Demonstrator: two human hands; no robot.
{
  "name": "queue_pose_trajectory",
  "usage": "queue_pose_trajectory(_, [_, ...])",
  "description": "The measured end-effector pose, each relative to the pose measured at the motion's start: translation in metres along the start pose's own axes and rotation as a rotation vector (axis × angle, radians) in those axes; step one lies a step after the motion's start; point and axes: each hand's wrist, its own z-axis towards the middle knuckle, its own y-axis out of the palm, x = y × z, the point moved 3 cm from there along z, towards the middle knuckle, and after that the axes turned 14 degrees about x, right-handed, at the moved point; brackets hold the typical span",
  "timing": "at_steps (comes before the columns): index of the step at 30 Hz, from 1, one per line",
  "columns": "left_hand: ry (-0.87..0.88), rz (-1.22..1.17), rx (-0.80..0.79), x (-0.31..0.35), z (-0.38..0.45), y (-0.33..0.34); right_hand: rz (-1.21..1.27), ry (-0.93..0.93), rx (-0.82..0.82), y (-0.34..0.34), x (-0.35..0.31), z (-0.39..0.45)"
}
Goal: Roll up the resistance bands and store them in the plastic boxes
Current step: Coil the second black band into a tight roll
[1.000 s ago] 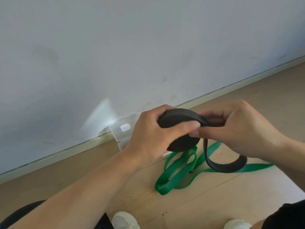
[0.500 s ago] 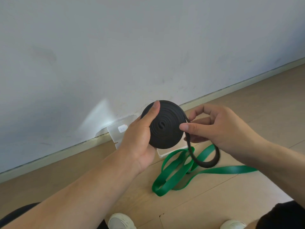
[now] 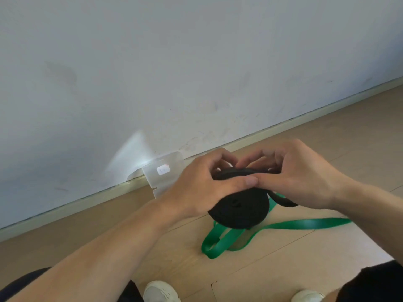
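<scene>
Black band nearly rolled, green one not begun

My left hand (image 3: 202, 184) and right hand (image 3: 298, 177) both grip the flat black rubber resistance band coil (image 3: 238, 209), short tail loose; the flat green rubber resistance band (image 3: 220, 243) lies unrolled on the floor; the clear plastic box (image 3: 162, 173) label is unreadable

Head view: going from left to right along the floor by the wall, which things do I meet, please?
Clear plastic box → left hand → rolled black resistance band → right hand → loose end of the green resistance band.
</scene>
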Motion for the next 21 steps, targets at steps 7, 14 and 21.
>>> queue_pose_trajectory(7, [-0.183, -0.312, 0.088, -0.012, 0.005, 0.008, 0.191, 0.101, 0.023, -0.004, 0.009, 0.000])
queue_pose_trajectory(14, [-0.394, -0.511, 0.267, -0.016, 0.007, 0.001, 0.266, 0.191, 0.065, -0.014, 0.021, 0.010])
queue_pose_trajectory(21, [-0.451, -0.505, 0.401, -0.018, 0.010, -0.002, 0.343, 0.206, 0.136, -0.014, 0.024, 0.018])
